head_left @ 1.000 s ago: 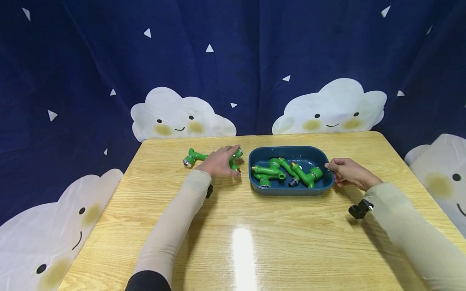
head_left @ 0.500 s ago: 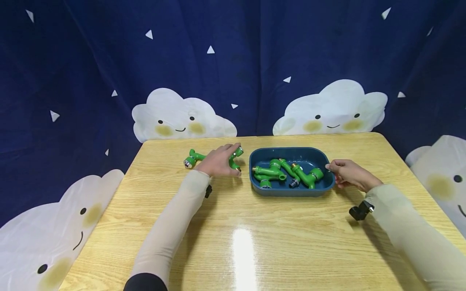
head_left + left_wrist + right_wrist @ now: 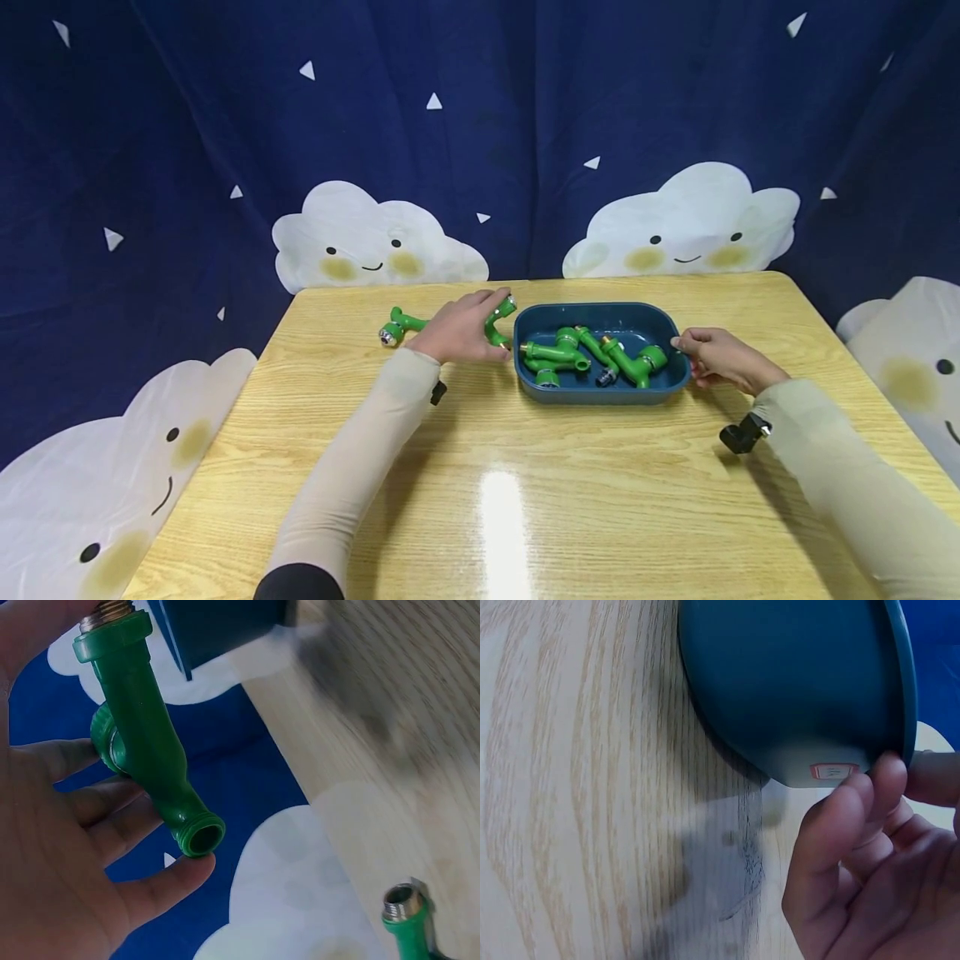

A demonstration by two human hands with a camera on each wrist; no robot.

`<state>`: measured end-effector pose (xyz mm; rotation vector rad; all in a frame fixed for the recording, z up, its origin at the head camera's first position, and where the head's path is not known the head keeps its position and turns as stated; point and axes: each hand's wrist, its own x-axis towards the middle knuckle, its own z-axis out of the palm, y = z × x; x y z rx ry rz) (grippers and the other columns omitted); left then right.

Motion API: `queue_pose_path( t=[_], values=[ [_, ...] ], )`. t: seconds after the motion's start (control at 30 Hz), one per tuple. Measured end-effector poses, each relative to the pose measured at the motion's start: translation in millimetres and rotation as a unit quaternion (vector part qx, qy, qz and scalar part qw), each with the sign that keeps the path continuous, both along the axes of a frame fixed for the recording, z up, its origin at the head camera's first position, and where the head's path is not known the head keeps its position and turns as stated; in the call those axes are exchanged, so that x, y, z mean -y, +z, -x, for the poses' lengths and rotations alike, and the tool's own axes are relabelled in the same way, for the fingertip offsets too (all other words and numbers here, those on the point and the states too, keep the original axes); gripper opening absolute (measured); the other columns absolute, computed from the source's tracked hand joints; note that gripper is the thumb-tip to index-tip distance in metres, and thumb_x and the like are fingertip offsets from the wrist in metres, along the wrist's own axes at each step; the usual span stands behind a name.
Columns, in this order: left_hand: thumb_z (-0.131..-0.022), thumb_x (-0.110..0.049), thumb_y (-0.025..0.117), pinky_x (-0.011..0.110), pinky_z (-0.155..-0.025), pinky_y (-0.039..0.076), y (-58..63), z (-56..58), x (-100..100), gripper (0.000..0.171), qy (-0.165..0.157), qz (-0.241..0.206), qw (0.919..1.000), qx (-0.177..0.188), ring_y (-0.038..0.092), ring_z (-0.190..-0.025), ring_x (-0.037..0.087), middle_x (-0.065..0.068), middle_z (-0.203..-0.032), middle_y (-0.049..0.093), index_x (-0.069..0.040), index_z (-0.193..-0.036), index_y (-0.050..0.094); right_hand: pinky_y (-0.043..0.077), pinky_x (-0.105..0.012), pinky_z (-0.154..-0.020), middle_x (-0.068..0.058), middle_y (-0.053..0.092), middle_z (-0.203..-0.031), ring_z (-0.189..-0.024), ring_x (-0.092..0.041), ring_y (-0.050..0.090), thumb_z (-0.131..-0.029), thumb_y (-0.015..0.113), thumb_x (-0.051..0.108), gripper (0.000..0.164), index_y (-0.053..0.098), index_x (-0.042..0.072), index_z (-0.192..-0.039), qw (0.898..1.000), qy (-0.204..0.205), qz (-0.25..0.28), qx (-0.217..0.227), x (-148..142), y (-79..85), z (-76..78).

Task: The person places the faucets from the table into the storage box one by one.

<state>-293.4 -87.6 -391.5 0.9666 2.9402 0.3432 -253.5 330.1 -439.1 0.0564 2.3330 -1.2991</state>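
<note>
My left hand [image 3: 459,329] holds a green tap [image 3: 496,322] between thumb and fingers, just left of a dark blue plastic basin [image 3: 600,397]. In the left wrist view this tap [image 3: 142,727] shows a brass threaded end near the thumb and an open spout by a fingertip; the hand spans its length. Several more green taps [image 3: 555,353] lie inside the basin, some with brass threads. My right hand [image 3: 726,358] pinches the basin's right rim, thumb on top. Beneath that rim, the right wrist view shows a small red-bordered label [image 3: 834,771] on the outer wall.
Another green tap [image 3: 408,322] with a chrome end lies on the wooden table [image 3: 585,492], left of the left hand and partly hidden by it. A navy curtain [image 3: 510,125] with clouds hangs behind the table's back edge.
Over the last half second my left hand has moved right and slightly back, taking the tap with it to the basin's left side. My right hand and the basin stay in place.
</note>
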Motion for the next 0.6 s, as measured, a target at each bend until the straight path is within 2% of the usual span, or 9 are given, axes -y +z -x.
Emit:
queue_pose_path(
  t=[0.23, 0.6],
  values=[
    [-0.076, -0.057, 0.077, 0.048, -0.107, 0.047, 9.1, -6.0, -16, 0.104, -0.015, 0.017, 0.9996, -0.018, 0.051, -0.136, 0.029, 0.009, -0.153, 0.045, -0.020, -0.158, 0.026, 0.052, -0.028, -0.061, 0.003, 0.047, -0.072, -0.067, -0.012, 0.055, -0.106, 0.042, 0.037, 0.035, 0.046, 0.016, -0.078, 1.000, -0.002, 0.004, 0.002, 2, 3.6, -2.2],
    [-0.077, -0.058, 0.075, 0.046, -0.107, 0.046, 16.9, -10.2, -43, 0.102, -0.042, 0.026, 0.9984, -0.027, 0.049, -0.137, 0.025, 0.006, -0.154, 0.044, -0.023, -0.159, 0.025, 0.052, -0.028, -0.060, 0.003, 0.047, -0.072, -0.066, -0.012, 0.054, -0.107, 0.041, 0.036, 0.035, 0.046, 0.016, -0.078, 1.000, -0.004, 0.009, 0.003, 2, 3.7, -3.4]
  ],
)
